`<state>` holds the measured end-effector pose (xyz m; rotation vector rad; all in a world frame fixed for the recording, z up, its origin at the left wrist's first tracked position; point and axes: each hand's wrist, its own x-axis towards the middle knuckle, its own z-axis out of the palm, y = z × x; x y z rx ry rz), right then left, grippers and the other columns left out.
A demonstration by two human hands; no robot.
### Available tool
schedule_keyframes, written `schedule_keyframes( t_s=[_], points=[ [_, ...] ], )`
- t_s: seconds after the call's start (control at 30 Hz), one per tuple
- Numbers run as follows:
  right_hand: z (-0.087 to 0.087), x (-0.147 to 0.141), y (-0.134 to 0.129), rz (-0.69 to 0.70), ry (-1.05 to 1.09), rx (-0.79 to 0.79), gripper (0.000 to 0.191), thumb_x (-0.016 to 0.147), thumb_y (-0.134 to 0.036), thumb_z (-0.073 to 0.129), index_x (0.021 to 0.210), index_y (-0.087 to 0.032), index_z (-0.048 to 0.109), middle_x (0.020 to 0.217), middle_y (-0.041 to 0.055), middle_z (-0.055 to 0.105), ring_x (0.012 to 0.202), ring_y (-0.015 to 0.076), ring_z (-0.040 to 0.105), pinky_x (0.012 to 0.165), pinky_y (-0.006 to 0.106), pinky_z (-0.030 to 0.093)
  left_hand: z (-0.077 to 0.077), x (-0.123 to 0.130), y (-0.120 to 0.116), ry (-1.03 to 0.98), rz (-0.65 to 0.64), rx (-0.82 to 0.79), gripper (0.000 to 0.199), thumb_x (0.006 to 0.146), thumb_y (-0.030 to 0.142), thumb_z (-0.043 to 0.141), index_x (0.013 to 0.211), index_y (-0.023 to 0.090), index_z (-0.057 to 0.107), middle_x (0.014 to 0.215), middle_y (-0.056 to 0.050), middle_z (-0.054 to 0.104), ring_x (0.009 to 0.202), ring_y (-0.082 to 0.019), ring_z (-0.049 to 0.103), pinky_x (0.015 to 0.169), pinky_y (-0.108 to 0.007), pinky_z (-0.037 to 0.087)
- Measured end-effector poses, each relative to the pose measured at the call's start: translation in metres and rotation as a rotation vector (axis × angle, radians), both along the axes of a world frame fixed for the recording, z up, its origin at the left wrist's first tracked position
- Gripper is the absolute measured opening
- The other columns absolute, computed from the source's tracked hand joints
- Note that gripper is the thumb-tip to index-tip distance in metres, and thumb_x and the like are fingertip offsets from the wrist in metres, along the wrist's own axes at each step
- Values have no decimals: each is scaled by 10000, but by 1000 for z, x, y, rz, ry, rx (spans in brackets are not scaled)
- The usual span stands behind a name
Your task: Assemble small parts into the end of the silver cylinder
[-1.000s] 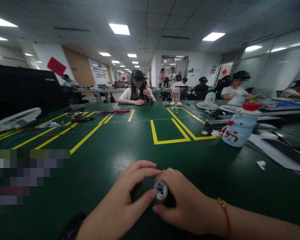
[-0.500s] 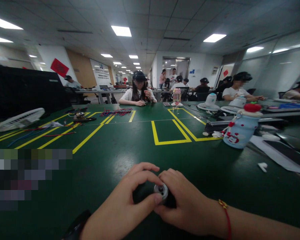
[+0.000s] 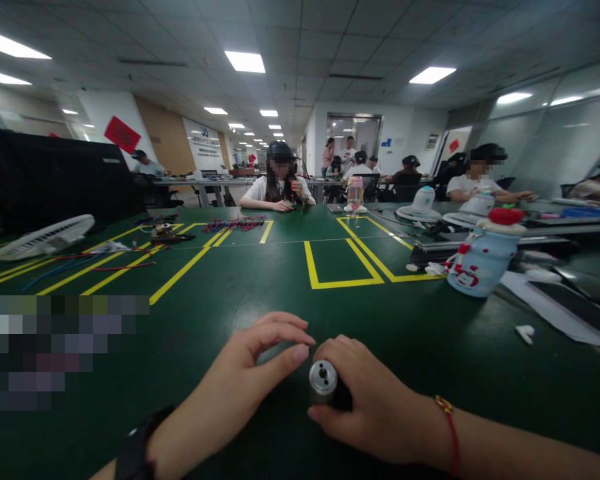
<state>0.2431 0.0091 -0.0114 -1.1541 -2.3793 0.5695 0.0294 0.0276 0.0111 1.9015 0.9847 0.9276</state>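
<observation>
My right hand (image 3: pixel 367 400) is wrapped round a small cylindrical metal motor (image 3: pixel 323 379), held upright with its round end face up. A dark centre and small holes show on that face; the fingers and shadow hide most of its body. To the left, my left hand (image 3: pixel 257 360) hovers beside the motor, apart from it. Its fingers reach forward and its thumb is close under the index fingertip. No object shows in the left hand.
A light blue bottle (image 3: pixel 483 257) with a red top stands at right, near a white piece (image 3: pixel 525 333) and a dark flat device (image 3: pixel 575 307). Wires (image 3: pixel 237 225) and a white fan (image 3: pixel 43 238) lie at left. A person (image 3: pixel 279 180) sits opposite.
My left thumb and index finger have come off the motor's end face and moved up and left. The right hand still holds the motor in about the same place.
</observation>
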Motion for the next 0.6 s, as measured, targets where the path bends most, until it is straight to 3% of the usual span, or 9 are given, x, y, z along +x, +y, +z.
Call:
schedule_keyframes(
  t_s=[0.17, 0.3, 0.43, 0.6],
  points=[
    [3, 0, -1, 5, 3, -4, 272, 739, -261, 711, 951, -189, 558, 940, 35, 586, 843, 206, 486, 761, 347, 384, -22, -34, 3, 298, -8, 83, 174, 885, 287, 636, 967, 371, 765, 1317, -17, 564, 1224, -288, 519, 1043, -522, 393],
    [2, -1, 0, -1, 3, -1, 269, 740, -255, 701, 958, -187, 559, 938, 39, 589, 834, 206, 486, 760, 353, 386, -36, -40, 1, 432, -21, 149, 212, 878, 268, 654, 972, 424, 762, 1374, 10, 551, 1272, -294, 482, 1078, -574, 337],
    [3, -1, -1, -2, 9, -10, 269, 733, -238, 702, 954, -190, 559, 939, 38, 590, 832, 206, 485, 759, 354, 387, -38, -38, 0, 502, -21, 206, 237, 865, 270, 680, 991, 458, 748, 1365, 18, 574, 1256, -294, 497, 1090, -616, 286],
    [2, 0, -1, -1, 15, -28, 277, 727, -220, 703, 960, -188, 558, 949, 38, 590, 834, 206, 483, 754, 354, 384, -38, -38, -1, 507, -23, 229, 235, 873, 271, 676, 986, 464, 745, 1368, 34, 575, 1259, -283, 493, 1084, -572, 312]
  ],
)
